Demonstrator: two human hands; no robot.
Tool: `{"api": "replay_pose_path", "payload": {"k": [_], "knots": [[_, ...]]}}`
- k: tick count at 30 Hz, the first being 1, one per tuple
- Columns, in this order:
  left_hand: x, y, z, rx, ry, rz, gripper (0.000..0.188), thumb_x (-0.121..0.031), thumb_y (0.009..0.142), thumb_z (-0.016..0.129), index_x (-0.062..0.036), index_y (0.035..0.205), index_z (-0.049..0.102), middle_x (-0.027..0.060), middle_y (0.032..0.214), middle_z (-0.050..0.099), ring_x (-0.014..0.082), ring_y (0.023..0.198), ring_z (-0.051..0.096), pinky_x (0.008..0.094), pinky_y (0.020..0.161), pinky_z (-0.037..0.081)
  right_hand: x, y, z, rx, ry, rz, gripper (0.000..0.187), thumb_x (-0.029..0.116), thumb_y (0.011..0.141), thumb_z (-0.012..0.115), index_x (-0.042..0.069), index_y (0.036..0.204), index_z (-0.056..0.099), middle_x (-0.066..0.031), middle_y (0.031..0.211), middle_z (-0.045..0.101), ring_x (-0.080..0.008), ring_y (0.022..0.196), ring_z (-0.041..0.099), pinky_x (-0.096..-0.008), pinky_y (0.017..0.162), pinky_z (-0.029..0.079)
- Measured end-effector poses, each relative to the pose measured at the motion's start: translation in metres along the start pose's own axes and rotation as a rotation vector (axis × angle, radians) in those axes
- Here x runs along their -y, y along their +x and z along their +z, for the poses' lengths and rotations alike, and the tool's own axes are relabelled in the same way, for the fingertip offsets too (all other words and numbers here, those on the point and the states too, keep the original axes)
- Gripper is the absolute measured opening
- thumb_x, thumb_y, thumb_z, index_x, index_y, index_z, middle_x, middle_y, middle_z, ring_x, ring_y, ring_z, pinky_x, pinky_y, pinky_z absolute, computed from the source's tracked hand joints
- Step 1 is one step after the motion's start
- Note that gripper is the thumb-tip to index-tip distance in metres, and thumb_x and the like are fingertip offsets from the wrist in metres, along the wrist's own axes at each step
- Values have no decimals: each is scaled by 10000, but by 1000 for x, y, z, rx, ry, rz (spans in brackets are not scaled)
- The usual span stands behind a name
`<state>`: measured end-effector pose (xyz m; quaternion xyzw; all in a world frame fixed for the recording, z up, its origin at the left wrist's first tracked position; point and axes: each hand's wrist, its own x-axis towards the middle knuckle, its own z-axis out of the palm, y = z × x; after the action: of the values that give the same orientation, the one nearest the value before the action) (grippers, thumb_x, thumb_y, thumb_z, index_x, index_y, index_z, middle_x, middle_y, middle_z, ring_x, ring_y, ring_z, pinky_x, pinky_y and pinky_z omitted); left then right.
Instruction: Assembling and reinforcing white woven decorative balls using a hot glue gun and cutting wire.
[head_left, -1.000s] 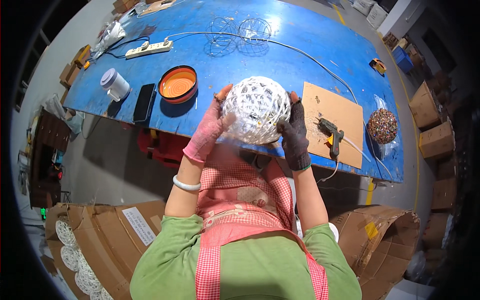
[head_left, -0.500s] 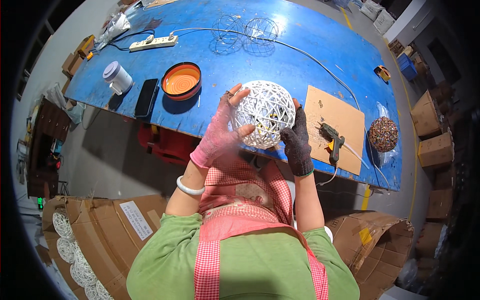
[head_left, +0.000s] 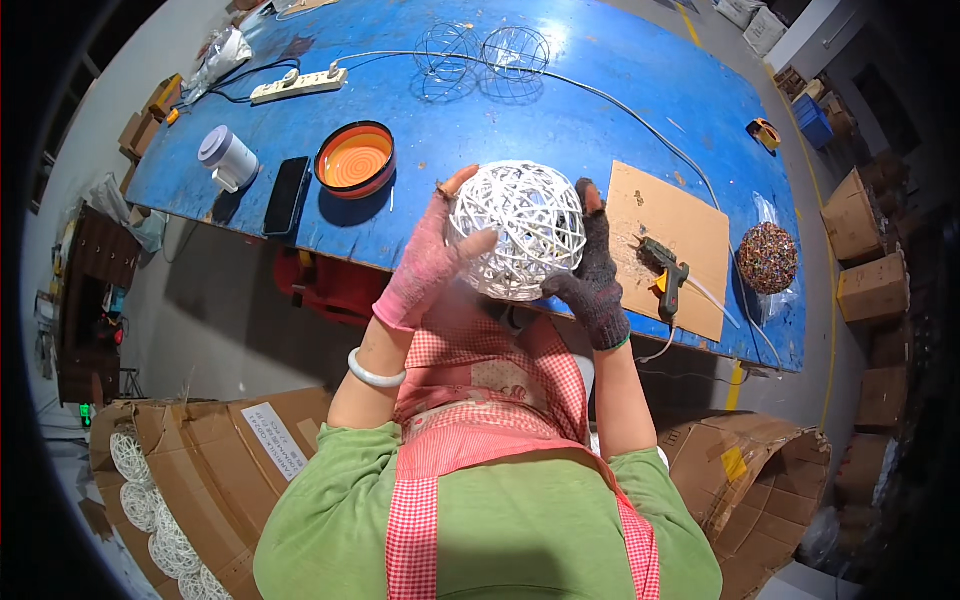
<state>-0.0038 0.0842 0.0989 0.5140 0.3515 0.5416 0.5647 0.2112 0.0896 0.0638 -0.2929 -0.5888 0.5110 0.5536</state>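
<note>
Between my two hands sits a white openwork woven ball (head_left: pixel 518 225), held up at the near edge of the blue table. My left hand (head_left: pixel 432 255), in a pink fingerless glove, grips its left side, with the thumb across the front. On the opposite side my right hand (head_left: pixel 594 275), in a dark glove, clasps the ball with the thumb low on its front. A black glue gun (head_left: pixel 668 275) with a yellow trigger lies to the right on a cardboard sheet (head_left: pixel 690 222). Farther right rests a multicoloured beaded ball (head_left: pixel 767 258).
An orange bowl (head_left: pixel 356 160), a dark phone (head_left: pixel 288 196) and a white lidded mug (head_left: pixel 229 158) stand on the left of the table (head_left: pixel 590 90). Behind are a power strip (head_left: pixel 298 86) and wire frames (head_left: pixel 482 63). Cardboard boxes flank me, the left one holding white balls (head_left: pixel 170 552).
The woven ball has been turned between my hands and shifted slightly left. Both hands still hold it, and my right thumb has moved a little left and down.
</note>
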Motion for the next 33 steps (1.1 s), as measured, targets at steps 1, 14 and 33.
{"api": "replay_pose_path", "payload": {"k": [1, 14, 33], "knots": [[0, -2, 3, -10, -22, -8, 764, -114, 810, 739, -92, 1469, 352, 96, 1410, 427, 203, 1284, 424, 337, 1093, 333, 0, 1, 2, -46, -10, 38, 1141, 376, 697, 859, 107, 1547, 147, -118, 1502, 328, -261, 1369, 352, -371, 1107, 339], [18, -2, -2, 17, 210, 93, 873, -253, 802, 770, -79, 1504, 281, 153, 1445, 382, 255, 1372, 337, 374, 1142, 264, 0, 1, -11, -101, -19, 119, 1034, 239, 744, 820, 65, 1534, 177, -138, 1526, 292, -261, 1371, 359, -371, 1116, 335], [-4, -4, 11, -46, 31, 0, 596, -201, 917, 593, -108, 1465, 378, 81, 1416, 409, 192, 1275, 426, 334, 1050, 374, -5, -9, -5, -7, -206, 16, 1174, 251, 595, 922, 137, 1527, 217, -130, 1564, 238, -271, 1412, 312, -395, 1134, 328]]}}
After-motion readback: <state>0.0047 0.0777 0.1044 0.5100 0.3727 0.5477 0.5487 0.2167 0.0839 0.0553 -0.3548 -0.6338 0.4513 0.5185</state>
